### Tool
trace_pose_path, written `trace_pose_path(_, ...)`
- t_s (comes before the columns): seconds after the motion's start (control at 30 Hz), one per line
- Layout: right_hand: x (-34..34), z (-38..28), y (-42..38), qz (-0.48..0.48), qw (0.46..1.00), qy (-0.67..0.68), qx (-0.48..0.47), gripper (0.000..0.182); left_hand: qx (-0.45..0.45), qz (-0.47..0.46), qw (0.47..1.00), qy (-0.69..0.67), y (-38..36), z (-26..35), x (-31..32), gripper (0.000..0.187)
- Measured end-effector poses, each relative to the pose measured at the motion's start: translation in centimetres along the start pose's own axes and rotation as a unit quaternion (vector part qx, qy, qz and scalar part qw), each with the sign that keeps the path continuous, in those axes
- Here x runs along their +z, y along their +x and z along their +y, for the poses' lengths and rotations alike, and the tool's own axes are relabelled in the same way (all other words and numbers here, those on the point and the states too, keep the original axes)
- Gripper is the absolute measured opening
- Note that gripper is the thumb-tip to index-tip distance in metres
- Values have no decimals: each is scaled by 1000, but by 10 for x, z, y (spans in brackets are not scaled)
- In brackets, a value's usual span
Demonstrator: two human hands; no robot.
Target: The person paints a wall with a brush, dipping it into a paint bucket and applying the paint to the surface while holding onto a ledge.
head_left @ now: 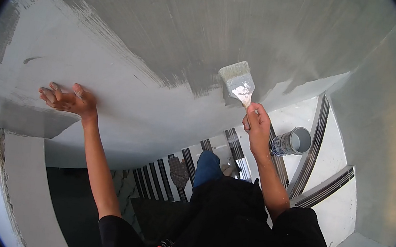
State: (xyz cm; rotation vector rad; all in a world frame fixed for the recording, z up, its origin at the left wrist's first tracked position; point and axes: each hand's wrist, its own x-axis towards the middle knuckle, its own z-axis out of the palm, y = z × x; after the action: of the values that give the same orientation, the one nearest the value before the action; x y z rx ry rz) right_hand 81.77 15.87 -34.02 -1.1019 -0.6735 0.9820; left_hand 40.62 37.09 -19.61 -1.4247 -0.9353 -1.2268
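My right hand (pixel 256 125) grips the handle of a wide paintbrush (pixel 238 81). Its pale bristles point up and left against the wall (pixel 169 32), at the lower edge of the darker, freshly coated grey area. My left hand (pixel 69 100) rests flat with fingers spread on the lighter, uncoated part of the wall, far left of the brush. A small paint can (pixel 293 141) with a blue-and-white label and grey paint inside stands on the floor just right of my right wrist.
Below me lies a white tiled floor (pixel 296 117) with dark striped strips (pixel 167 178). A grey side wall (pixel 381 144) closes the right. A rough pillar edge (pixel 9 190) and some greenery sit at the lower left. My knees and dark clothes fill the lower middle.
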Motion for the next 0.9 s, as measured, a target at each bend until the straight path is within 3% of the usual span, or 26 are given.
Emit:
trace_pose_path(0.13, -5, 48, 36, -10, 997, -17, -73, 26, 4, -2, 1000, 9, -4, -4, 3, 67)
trace_pose_path(0.33, -55, 204, 53, 8, 995, -101, -7, 34, 3, -16, 1000, 10, -1, -1, -1, 66)
trace_pose_path(0.53, -91, 286, 38, 38, 990, -116, 73, 37, -3, -19, 1000, 0, 2, 2, -3, 69)
trace_pose_path(0.77, -107, 287, 10, 71, 967, -179, 165, 40, 5, -25, 1000, -3, -4, -5, -2, 67)
trace_pose_path(0.9, -122, 315, 5, 109, 954, -224, 166, 40, 15, -18, 1000, -2, 0, 0, -3, 62)
